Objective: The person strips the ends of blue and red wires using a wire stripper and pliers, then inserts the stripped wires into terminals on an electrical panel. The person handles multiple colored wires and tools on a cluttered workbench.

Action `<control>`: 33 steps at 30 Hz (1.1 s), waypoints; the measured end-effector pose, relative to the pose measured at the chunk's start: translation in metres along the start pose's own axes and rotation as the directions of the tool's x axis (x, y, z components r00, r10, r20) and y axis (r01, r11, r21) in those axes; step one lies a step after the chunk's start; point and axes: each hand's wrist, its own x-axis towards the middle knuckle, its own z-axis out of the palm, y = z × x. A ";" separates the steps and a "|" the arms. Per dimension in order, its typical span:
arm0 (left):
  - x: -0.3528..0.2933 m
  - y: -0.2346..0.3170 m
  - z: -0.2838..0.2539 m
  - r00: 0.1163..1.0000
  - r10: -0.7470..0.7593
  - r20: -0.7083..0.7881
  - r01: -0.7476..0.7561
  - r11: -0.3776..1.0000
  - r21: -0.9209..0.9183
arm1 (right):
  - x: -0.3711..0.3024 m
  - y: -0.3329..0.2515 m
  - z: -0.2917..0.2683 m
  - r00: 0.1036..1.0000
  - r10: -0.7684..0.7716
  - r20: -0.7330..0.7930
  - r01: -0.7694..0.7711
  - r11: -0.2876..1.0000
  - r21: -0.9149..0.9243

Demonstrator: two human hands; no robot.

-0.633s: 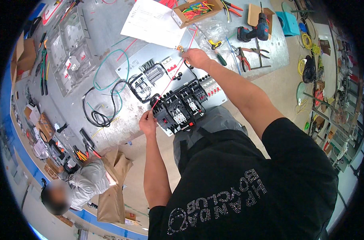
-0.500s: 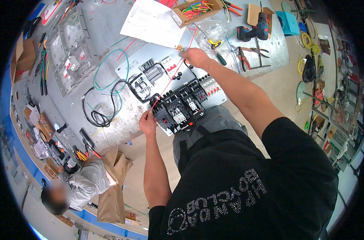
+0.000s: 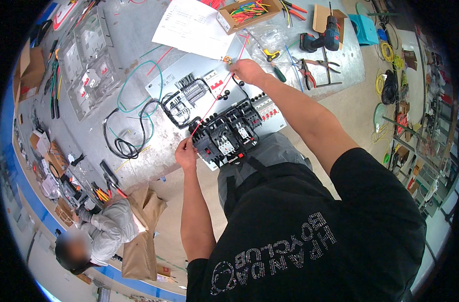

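Observation:
A thin red wire (image 3: 209,109) is stretched straight across a metal mounting plate (image 3: 161,88). My left hand (image 3: 186,154) pinches its near end beside a black contactor block (image 3: 223,141). Farther off, my right hand (image 3: 246,72) is closed on the wire, which runs on past it toward the paper. A small brass-coloured piece (image 3: 227,60) shows at my right fingertips; its kind is hard to make out. Between my hands the wire passes over a breaker with red switches (image 3: 215,82). Black wires link a terminal block (image 3: 191,91) to the other parts on the plate.
Past the plate lie a printed sheet (image 3: 191,29), a box of coloured wire pieces (image 3: 249,15), a cordless drill (image 3: 321,38) and pliers (image 3: 306,75). Coiled black wire (image 3: 123,147) and grey plastic housings (image 3: 91,70) are on the left. Another person (image 3: 111,224) works at lower left.
My hands and the taut red wire stay almost where they were. At lower left, the other person's head and arm have shifted slightly.

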 end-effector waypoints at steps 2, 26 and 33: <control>0.000 0.001 0.000 1.000 0.006 -0.005 -0.006 1.000 0.017 | 0.000 0.001 0.001 1.000 -0.007 -0.010 0.007 1.000 0.000; -0.001 -0.001 -0.001 1.000 0.019 -0.010 -0.018 0.999 0.048 | 0.004 0.005 0.002 0.999 -0.034 0.031 0.035 0.999 -0.028; -0.002 0.004 0.000 1.000 -0.001 -0.021 0.002 0.999 0.051 | 0.002 -0.001 -0.006 0.999 -0.037 0.029 0.037 0.999 -0.012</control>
